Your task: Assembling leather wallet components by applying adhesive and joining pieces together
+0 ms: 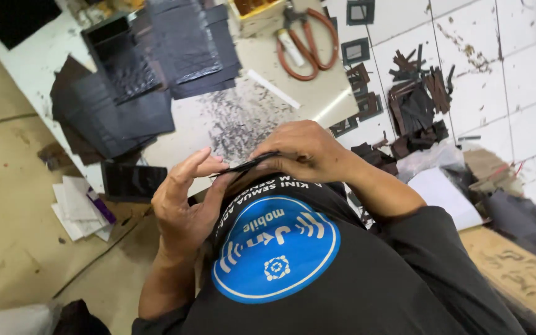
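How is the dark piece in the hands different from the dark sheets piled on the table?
The thin dark piece is one small strip, pinched between the left hand and right hand. The dark sheets are big, many, overlapping, and lie untouched on the white table. The piece is seen edge-on; the sheets lie flat. Both look black.

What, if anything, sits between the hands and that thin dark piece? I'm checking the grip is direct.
Nothing visible does. The left hand and right hand both touch the thin dark piece directly, bare fingers on it, held above the white work board.
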